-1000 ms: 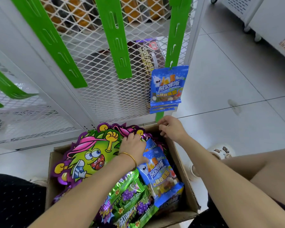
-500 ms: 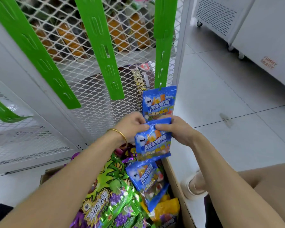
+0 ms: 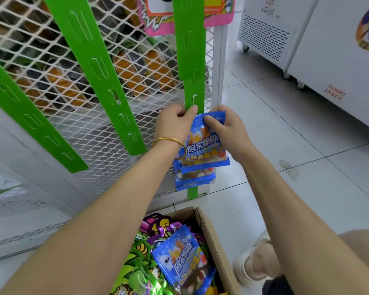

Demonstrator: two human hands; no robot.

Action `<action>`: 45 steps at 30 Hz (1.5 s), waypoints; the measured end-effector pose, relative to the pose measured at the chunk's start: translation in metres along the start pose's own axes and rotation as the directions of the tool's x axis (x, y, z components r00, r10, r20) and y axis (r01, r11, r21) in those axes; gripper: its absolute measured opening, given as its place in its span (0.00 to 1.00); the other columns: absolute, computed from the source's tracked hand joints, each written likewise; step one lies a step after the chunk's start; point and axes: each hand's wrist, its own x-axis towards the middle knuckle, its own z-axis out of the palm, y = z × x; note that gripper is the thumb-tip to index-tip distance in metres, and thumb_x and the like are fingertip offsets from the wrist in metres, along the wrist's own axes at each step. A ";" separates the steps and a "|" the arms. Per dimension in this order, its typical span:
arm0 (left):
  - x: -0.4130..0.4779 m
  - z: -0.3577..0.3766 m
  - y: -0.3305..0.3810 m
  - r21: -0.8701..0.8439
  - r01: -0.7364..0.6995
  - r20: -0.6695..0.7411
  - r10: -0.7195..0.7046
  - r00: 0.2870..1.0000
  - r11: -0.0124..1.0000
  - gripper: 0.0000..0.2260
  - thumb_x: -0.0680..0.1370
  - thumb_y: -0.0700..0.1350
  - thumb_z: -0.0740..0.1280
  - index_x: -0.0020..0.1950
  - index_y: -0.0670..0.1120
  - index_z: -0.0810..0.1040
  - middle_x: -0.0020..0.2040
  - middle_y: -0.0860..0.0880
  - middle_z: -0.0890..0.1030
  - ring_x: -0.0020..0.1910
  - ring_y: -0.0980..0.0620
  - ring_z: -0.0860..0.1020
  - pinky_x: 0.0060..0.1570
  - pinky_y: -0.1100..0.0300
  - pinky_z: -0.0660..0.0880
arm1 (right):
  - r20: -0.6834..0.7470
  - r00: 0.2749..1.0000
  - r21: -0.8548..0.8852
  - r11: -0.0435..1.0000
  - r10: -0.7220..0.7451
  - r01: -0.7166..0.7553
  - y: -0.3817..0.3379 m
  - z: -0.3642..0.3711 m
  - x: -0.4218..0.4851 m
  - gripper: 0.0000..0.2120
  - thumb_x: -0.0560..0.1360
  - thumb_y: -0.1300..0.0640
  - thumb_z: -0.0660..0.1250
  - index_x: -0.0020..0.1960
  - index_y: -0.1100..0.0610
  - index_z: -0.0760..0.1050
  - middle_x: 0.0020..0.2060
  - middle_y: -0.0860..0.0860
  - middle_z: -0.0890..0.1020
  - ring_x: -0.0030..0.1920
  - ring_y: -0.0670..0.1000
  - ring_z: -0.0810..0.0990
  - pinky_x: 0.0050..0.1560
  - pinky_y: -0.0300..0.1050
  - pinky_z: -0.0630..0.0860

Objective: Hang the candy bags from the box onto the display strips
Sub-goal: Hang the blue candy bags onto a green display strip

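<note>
A blue candy bag [image 3: 205,143] is held up against the rightmost green display strip [image 3: 192,60], just below one of its hooks. My left hand [image 3: 173,122] pinches the bag's top left corner against the strip. My right hand [image 3: 224,128] grips the bag's top right edge. Under it, more blue bags [image 3: 194,177] hang on the same strip. The cardboard box [image 3: 213,237] lies at the bottom, with another blue bag [image 3: 181,258] and green and purple candy bags [image 3: 141,273] inside.
Two more green strips [image 3: 98,77] hang bare on the white mesh rack [image 3: 41,50] to the left. White freezers [image 3: 307,45] stand at the right across the tiled floor. A knee and a white shoe [image 3: 251,262] are right of the box.
Both hands lifted a blue bag out of the box and up to the right strip, over the bags hanging there. The view tilted upward.
</note>
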 end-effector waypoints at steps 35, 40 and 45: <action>-0.144 -0.026 -0.131 0.406 0.103 0.357 -0.261 0.897 0.908 0.07 0.73 0.47 0.70 0.48 0.46 0.80 0.46 0.49 0.81 0.50 0.48 0.78 0.52 0.52 0.75 | -0.104 0.973 -0.221 0.949 0.205 -0.223 0.087 0.050 -0.107 0.06 0.76 0.61 0.61 0.48 0.52 0.66 0.44 0.51 0.75 0.42 0.56 0.78 0.45 0.57 0.76; -0.173 -0.021 -0.154 0.791 -0.154 0.460 -0.410 0.788 0.592 0.13 0.74 0.54 0.67 0.55 0.49 0.78 0.55 0.49 0.79 0.60 0.47 0.73 0.56 0.53 0.70 | 0.168 0.907 -0.246 0.907 0.386 -0.340 0.093 0.061 -0.125 0.03 0.78 0.63 0.59 0.50 0.58 0.66 0.38 0.50 0.72 0.33 0.58 0.77 0.35 0.50 0.73; -0.170 -0.022 -0.145 0.607 0.009 0.472 -0.370 0.800 0.794 0.04 0.74 0.43 0.68 0.42 0.51 0.74 0.45 0.49 0.80 0.48 0.47 0.77 0.46 0.58 0.69 | 0.308 0.846 -0.304 0.888 0.435 -0.346 0.090 0.059 -0.126 0.04 0.78 0.61 0.62 0.51 0.60 0.72 0.40 0.51 0.75 0.35 0.51 0.76 0.35 0.39 0.71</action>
